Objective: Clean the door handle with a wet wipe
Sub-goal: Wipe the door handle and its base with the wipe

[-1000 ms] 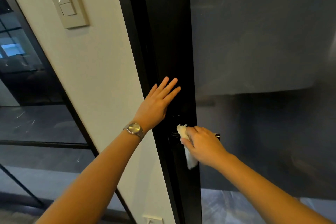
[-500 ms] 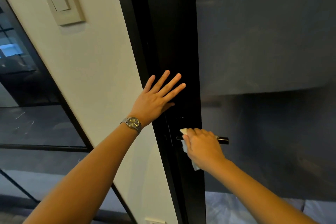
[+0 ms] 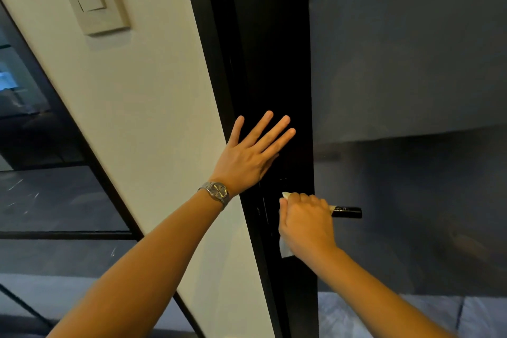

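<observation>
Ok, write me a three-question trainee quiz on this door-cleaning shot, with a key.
1. True or false: the left hand lies flat, fingers straight, on the black door frame.
2. Which holds the wet wipe against the door handle? A: left hand. B: right hand.
3. Fill in: the wristwatch sits on the ___ wrist.
Key: 1 true; 2 B; 3 left.

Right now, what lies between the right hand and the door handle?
The wet wipe: in the head view the right hand grips it round the door handle, white edges showing above and below.
</observation>
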`<state>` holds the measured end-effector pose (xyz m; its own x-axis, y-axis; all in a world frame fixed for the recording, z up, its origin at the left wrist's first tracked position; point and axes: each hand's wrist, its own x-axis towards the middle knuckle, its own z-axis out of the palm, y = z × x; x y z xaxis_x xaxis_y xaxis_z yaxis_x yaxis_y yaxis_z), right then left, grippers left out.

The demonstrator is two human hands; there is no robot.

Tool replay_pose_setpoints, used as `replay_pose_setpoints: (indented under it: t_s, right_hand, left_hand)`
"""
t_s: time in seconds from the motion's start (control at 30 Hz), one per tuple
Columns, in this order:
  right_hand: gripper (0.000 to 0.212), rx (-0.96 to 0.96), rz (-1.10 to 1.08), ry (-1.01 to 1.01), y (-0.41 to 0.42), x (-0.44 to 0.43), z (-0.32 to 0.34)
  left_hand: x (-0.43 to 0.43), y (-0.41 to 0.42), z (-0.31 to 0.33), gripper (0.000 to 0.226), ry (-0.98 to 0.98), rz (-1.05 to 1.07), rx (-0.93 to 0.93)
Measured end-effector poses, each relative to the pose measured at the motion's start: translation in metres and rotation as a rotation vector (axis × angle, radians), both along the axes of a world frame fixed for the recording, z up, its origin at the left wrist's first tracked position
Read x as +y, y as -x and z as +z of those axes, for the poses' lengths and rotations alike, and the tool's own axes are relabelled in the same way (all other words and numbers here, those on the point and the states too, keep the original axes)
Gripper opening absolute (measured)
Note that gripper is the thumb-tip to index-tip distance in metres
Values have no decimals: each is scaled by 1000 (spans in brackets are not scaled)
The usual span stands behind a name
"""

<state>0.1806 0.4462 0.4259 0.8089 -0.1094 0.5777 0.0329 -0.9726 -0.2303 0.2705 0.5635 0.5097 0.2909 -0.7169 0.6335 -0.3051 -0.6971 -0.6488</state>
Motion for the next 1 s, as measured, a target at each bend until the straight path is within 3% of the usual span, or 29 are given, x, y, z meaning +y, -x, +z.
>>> replay_pose_setpoints:
  t_s: [0.23, 0.4, 0.63, 0.77, 0.9, 1.0]
  right_hand:
    - [35, -120, 91, 98, 8, -30, -14]
    - [38, -169, 2, 18, 16, -54, -16]
    - [39, -314, -145, -16, -5, 10, -20]
    - [46, -397, 53, -58, 2, -6, -44]
    - [41, -412, 331, -253, 17, -22, -77]
    - [39, -353, 327, -514, 33, -13, -104]
  left_hand:
    - [2, -3, 6, 55, -83, -77, 6]
    - [1, -4, 6, 54, -71, -89, 16]
    - [1, -5, 5, 52, -42, -112, 1]
    - [-3, -3, 10, 56, -81, -130, 8]
    - [-6, -2, 31, 59, -38, -158, 3]
    - [-5, -6, 31, 57, -18, -169, -5]
